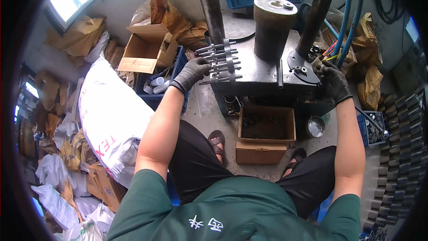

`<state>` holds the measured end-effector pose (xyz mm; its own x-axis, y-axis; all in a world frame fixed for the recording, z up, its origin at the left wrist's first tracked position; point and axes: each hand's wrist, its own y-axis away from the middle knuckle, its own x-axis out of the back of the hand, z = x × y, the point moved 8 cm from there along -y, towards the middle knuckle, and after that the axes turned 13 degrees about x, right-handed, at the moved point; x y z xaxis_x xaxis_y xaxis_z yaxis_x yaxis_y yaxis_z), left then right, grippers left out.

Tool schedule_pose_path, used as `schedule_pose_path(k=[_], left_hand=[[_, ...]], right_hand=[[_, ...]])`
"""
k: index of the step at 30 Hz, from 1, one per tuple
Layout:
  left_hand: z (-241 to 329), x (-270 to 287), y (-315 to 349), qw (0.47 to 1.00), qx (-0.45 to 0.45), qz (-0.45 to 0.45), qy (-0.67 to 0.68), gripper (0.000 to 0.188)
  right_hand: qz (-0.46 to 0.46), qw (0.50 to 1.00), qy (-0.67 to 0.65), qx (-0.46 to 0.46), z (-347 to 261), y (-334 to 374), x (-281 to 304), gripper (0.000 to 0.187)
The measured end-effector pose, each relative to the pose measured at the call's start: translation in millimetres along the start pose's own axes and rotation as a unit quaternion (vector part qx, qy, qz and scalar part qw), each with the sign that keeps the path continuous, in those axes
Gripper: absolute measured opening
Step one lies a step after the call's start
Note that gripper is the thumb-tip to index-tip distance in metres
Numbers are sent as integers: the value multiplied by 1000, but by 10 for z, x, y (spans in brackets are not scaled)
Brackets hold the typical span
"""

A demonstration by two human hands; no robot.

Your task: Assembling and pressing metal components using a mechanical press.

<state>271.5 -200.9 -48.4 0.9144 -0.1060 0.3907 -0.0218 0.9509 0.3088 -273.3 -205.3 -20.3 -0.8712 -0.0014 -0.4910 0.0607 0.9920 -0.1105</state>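
Note:
Both of my hands wear dark grey gloves. My left hand [195, 72] is at the left edge of a steel press table [245, 69], its fingers pressed together at the end of a metal shaft. Several such metal shafts with round discs [228, 60] lie there side by side in a row. At the table's right side my right hand [335, 81] has its fingers curled beside small parts; what they hold is hidden. Near it a dark fan-shaped plate [307, 77] carries a few small metal rings [303, 69]. A short dark rod [280, 73] sits at the table's front edge.
A thick round-topped post [275, 18] rises mid-table between two steel columns. Below stands an open cardboard box [267, 136], with a metal can [315, 126] beside it. White sacks [111, 111] and a carton [147, 49] crowd the left. Stacked metal cylinders [401, 151] line the right.

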Motion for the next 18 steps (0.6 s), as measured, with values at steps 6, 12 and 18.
schedule_pose_path(k=[6, 12, 18], left_hand=[[447, -43, 313, 988, -77, 65, -119, 22], [826, -104, 551, 969, -160, 140, -125, 18], [1079, -376, 700, 961, -212, 165, -72, 15]], right_hand=[[-11, 996, 66, 58, -394, 351, -286, 33], [-69, 993, 45, 80, -628, 556, -534, 26], [-6, 998, 5, 62, -225, 846, -608, 23]])
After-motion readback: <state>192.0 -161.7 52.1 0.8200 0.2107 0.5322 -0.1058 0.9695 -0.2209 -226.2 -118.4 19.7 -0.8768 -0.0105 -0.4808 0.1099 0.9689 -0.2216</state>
